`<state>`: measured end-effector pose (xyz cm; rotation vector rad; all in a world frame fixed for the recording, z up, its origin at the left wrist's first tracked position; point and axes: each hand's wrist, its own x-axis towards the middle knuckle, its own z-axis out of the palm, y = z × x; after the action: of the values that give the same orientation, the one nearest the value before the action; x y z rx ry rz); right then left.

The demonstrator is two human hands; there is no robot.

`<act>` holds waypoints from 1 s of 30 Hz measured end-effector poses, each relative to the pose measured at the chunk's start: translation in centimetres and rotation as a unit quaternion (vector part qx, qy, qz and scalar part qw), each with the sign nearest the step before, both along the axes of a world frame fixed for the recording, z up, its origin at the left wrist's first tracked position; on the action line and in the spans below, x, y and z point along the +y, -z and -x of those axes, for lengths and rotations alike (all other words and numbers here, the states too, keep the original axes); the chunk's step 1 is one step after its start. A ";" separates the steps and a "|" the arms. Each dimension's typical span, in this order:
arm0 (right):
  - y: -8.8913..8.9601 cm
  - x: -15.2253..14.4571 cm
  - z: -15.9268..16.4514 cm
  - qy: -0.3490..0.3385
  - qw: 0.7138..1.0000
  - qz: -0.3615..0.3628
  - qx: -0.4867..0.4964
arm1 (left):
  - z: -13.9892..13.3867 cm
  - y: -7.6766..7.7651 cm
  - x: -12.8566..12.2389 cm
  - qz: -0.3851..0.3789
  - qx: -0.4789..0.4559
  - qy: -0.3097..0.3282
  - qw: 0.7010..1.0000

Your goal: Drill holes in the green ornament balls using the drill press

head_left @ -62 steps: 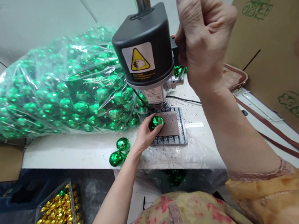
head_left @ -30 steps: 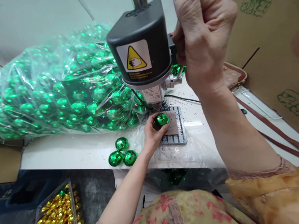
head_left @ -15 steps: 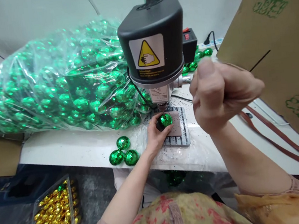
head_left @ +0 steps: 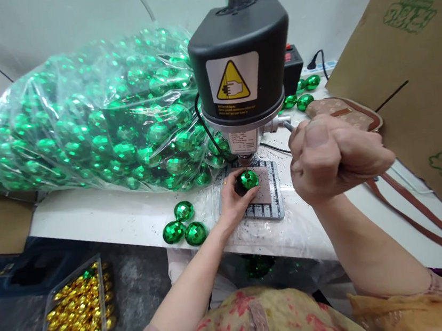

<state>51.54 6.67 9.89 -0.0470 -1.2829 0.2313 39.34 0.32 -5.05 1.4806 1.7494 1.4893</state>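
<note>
My left hand (head_left: 233,196) is closed around a shiny green faceted ball (head_left: 249,180), steadying it on a flat pad (head_left: 263,192) on the slotted metal base (head_left: 273,211). Directly above stands a small bench drill press (head_left: 238,61) with a hand-warning sticker. Its chuck (head_left: 245,158) is right over the ball, and the thin bit seems to meet the hole at the ball's top. My right hand (head_left: 336,156) is a fist around the end of the press's feed lever (head_left: 286,123); the fingers hide most of the grip.
A large clear bag of green balls (head_left: 91,127) fills the table's left. Several loose green balls (head_left: 184,226) lie near the front edge. A brown bag (head_left: 345,112) and a cardboard box (head_left: 411,110) stand right. A tub of gold balls (head_left: 76,317) sits below left.
My right fist has come down slightly with the lever. The view has shifted, so the press appears farther right. My left hand keeps its hold on the ball.
</note>
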 end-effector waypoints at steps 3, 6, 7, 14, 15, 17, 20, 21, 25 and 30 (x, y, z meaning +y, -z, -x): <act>0.3 0.4 0.1 -0.002 1.000 -0.019 0.008 | 0.0 0.1 0.0 0.001 -0.004 0.004 1.000; 1.0 0.7 0.2 -0.009 0.999 -0.042 0.025 | 0.0 0.1 0.0 0.003 -0.008 0.004 1.000; 1.2 0.8 0.2 -0.009 0.999 -0.049 0.022 | 0.0 0.2 0.0 0.003 -0.009 0.003 1.000; 2.2 1.0 -0.4 0.001 0.998 -0.059 -0.014 | 0.0 0.3 0.0 -0.003 -0.008 0.001 1.000; 2.3 1.0 -0.4 0.003 0.998 -0.062 -0.020 | 0.0 0.4 0.0 -0.003 -0.008 0.003 1.000; 2.4 1.0 -0.5 0.001 0.997 -0.070 -0.025 | 0.0 0.5 0.0 -0.003 -0.006 0.004 1.000; 2.6 1.2 -0.5 -0.009 0.996 -0.087 -0.022 | 0.0 0.6 0.0 -0.007 -0.006 0.001 1.000; 2.6 1.2 -0.4 -0.011 0.995 -0.093 -0.022 | 0.0 0.6 0.0 -0.008 -0.006 0.002 1.000; 2.7 1.4 -0.5 -0.013 0.993 -0.109 -0.032 | 0.0 0.6 0.0 -0.009 -0.007 0.002 1.000; 3.7 1.2 -0.9 -0.028 0.991 -0.115 -0.061 | -0.1 0.5 -0.1 -0.009 -0.006 -0.001 1.000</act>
<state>52.46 7.82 6.20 0.1738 -1.4265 0.1282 39.42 0.21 -5.56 1.4757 1.7367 1.5155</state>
